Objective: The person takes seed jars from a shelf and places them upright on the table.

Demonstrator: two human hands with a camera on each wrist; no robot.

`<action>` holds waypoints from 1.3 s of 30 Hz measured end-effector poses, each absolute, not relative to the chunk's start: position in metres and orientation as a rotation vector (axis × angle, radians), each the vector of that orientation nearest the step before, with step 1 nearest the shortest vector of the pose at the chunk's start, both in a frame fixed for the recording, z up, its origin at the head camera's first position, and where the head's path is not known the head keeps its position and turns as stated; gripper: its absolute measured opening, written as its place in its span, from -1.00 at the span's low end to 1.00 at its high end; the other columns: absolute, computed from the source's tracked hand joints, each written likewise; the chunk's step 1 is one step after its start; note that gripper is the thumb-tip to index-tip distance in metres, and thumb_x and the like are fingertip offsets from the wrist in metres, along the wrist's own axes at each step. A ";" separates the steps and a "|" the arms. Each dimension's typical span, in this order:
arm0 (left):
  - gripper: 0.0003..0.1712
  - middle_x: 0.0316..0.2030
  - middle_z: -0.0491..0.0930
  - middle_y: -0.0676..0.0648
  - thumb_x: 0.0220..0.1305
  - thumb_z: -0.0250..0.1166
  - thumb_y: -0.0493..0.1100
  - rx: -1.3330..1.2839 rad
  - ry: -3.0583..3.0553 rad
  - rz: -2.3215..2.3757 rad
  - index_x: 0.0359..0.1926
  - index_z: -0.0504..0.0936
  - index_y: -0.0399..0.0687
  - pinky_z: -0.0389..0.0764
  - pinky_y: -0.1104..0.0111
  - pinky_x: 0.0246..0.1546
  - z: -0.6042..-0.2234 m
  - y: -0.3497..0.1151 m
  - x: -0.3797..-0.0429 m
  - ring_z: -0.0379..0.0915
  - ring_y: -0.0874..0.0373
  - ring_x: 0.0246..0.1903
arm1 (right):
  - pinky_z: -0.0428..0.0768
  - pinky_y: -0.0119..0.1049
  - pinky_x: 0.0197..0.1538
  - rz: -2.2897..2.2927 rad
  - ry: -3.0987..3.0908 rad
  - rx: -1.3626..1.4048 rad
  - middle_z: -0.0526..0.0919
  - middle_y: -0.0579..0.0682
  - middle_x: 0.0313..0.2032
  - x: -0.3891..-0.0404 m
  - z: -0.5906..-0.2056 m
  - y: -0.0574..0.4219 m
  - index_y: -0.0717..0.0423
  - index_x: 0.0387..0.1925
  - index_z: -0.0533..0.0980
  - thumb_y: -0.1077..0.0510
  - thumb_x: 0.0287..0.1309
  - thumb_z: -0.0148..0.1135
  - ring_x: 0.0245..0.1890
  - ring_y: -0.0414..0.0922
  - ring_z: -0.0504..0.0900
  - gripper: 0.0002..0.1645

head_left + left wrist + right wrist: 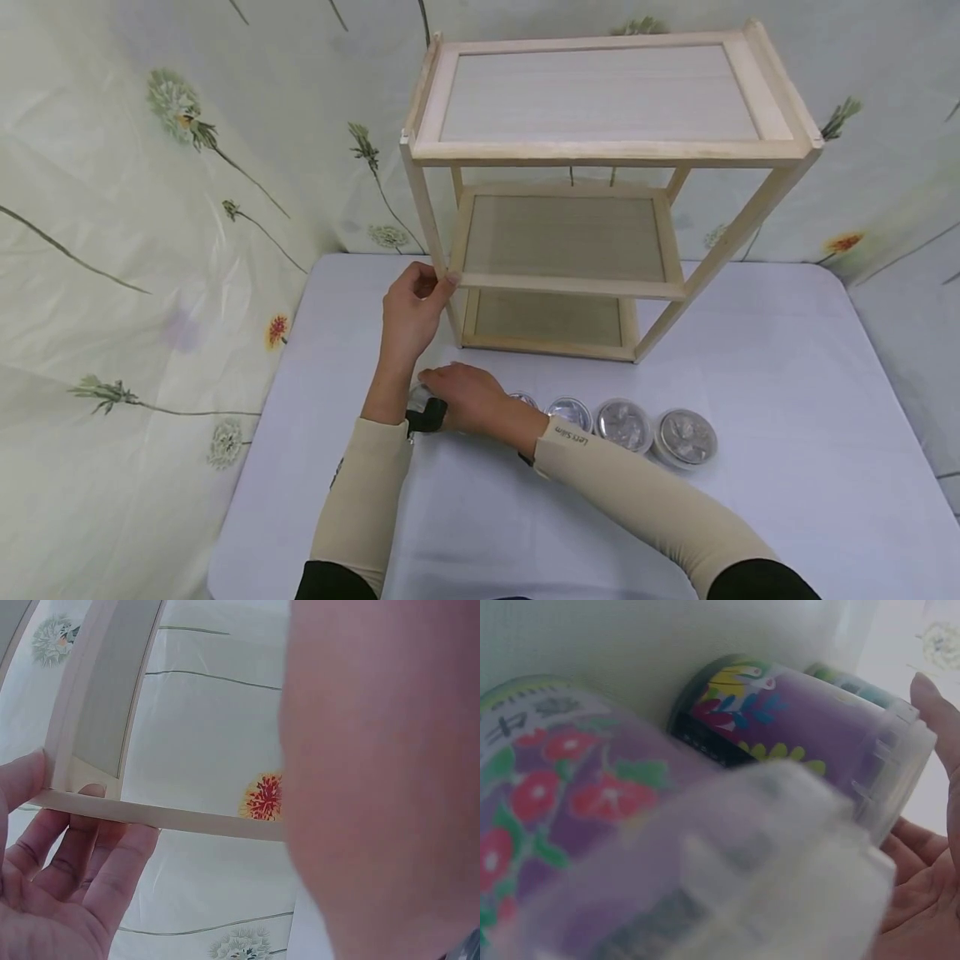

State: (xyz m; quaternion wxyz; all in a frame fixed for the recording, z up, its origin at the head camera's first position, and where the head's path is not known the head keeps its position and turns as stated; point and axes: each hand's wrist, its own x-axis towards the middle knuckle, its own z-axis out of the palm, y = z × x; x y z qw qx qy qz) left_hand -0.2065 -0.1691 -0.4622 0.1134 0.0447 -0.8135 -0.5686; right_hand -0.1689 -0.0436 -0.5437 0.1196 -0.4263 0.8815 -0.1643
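Note:
My left hand [414, 312] grips the left front post [180, 817] of a pale wooden rack, level with its middle shelf [566, 237]. The thumb lies on one side of the post, the fingers on the other. Low over the table, my right hand [472, 396] reaches across beside the left wrist, its fingers and thumb about a clear-lidded jar [422, 393] at the left end of a row. In the right wrist view, that hand's thumb and fingers [915, 847] are at the lids, past a purple flower-printed jar [802, 720]; the hand partly hides the held jar.
Several round jars [624, 425] with clear lids stand in a row in front of the rack, some hidden by the right hand and forearm. The rack's top shelf [600, 96] overhangs the lower shelves. A white-covered table [787, 392] lies beneath; a flower-patterned cloth [150, 333] hangs behind.

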 end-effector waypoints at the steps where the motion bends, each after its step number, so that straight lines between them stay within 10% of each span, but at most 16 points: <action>1: -0.68 -0.23 0.75 -0.03 0.42 0.39 0.10 0.130 -2.386 -1.672 -0.11 0.66 -0.04 0.56 0.18 -0.17 -0.462 -0.169 -0.206 0.65 0.11 -0.16 | 0.64 -0.18 -0.10 -0.482 2.577 -1.250 0.73 -0.06 -0.06 -0.169 -0.544 -0.043 0.02 0.24 0.54 -0.22 0.09 0.57 -0.10 -0.05 0.67 -0.23; 15: -0.69 -0.23 0.73 -0.02 0.43 0.37 0.12 0.117 -2.397 -1.660 -0.12 0.65 -0.02 0.58 0.14 -0.14 -0.461 -0.168 -0.206 0.64 0.12 -0.14 | 0.48 -0.12 0.32 -0.425 2.650 -1.334 0.62 0.07 0.19 -0.162 -0.542 -0.034 0.16 0.44 0.40 -0.34 -0.07 0.65 0.19 0.05 0.58 0.17; 28: -0.66 -0.24 0.75 -0.09 0.42 0.38 0.11 0.132 -2.406 -1.612 -0.13 0.65 -0.07 0.57 0.16 -0.18 -0.460 -0.167 -0.205 0.66 0.07 -0.17 | 0.08 0.08 0.56 -0.651 2.676 -1.171 0.34 0.16 0.51 -0.137 -0.507 0.018 0.17 0.53 0.29 -0.37 0.15 0.48 0.57 0.14 0.14 0.14; 39: -0.68 -0.18 0.76 -0.12 0.42 0.39 0.05 0.184 -2.389 -1.649 -0.09 0.66 -0.12 0.57 0.20 -0.18 -0.459 -0.161 -0.202 0.65 0.07 -0.15 | 0.09 0.05 0.56 -0.783 2.736 -1.152 0.31 0.20 0.52 -0.108 -0.504 0.067 0.24 0.52 0.28 -0.36 0.25 0.40 0.57 0.16 0.16 0.09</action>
